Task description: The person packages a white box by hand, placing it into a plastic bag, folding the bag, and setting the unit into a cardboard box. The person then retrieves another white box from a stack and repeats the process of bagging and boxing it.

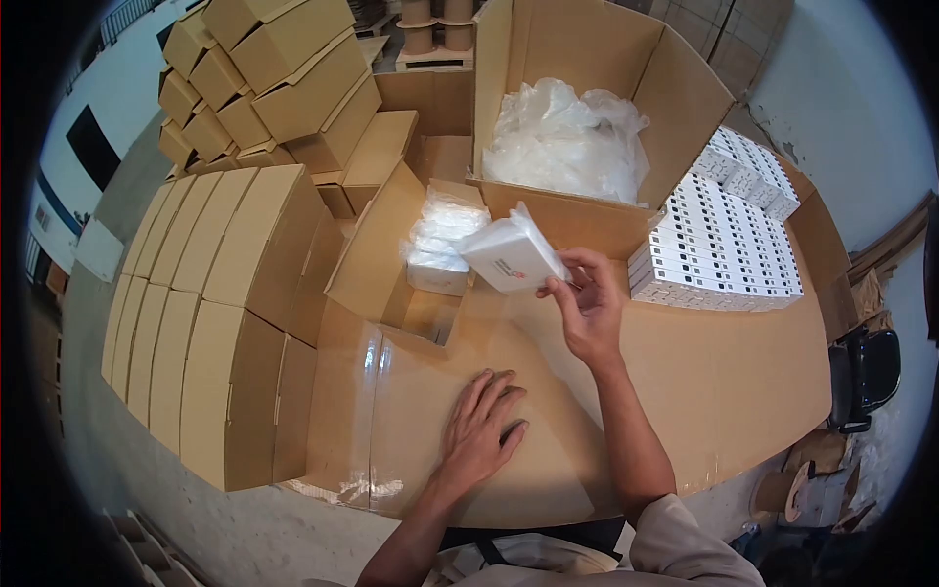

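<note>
Raised over the middle of the table, my right hand (590, 305) pinches the lower right corner of a white box in a clear plastic bag (509, 256). Just left of it, an open brown carton (367, 274) holds several wrapped white boxes (437, 271), with bare space at its near end. My left hand (483, 423) rests on the cardboard-covered table (558, 440), fingers spread and holding nothing.
A large open carton (587, 49) full of clear plastic bags (567, 142) stands behind. Rows of stacked white boxes (719, 245) are at the right. Brown cartons (210, 323) line the left, with more piled behind (303, 88). A black chair (866, 377) stands at the far right.
</note>
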Tool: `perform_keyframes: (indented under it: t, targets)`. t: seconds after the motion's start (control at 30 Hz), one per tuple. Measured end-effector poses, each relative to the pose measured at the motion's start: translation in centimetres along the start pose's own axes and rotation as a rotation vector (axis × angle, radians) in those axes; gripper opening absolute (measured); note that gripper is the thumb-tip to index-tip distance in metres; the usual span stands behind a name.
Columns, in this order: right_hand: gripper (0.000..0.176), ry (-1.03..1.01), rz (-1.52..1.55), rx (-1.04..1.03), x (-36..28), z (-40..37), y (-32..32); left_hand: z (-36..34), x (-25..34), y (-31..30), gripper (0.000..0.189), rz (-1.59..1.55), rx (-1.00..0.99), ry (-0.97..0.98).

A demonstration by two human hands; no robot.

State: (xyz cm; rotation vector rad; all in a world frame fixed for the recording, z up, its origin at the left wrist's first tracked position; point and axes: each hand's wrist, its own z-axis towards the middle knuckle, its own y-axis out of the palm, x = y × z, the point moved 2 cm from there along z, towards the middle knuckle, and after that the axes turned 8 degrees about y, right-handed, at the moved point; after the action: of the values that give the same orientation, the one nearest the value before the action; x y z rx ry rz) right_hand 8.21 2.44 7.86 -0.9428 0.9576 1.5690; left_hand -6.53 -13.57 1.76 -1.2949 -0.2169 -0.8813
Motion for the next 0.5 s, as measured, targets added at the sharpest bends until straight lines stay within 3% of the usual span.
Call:
perform_keyframes:
  t: [0.07,0.17,0.5]
  targets:
    - [0.029,-0.01,0.037,-0.041,0.1,0.7,1.8,0.1,0.0,-0.1,0.043,-0.005,0.0,-0.008]
    - [0.031,-0.021,-0.107,-0.167,0.4,1.6,3.8,0.2,0.0,-0.1,0.04,-0.004,0.026,0.002]
    - [0.027,-0.146,-0.491,-0.305,-0.8,2.9,6.1,0.2,-0.4,-0.1,0.039,-0.027,0.028,0.022]
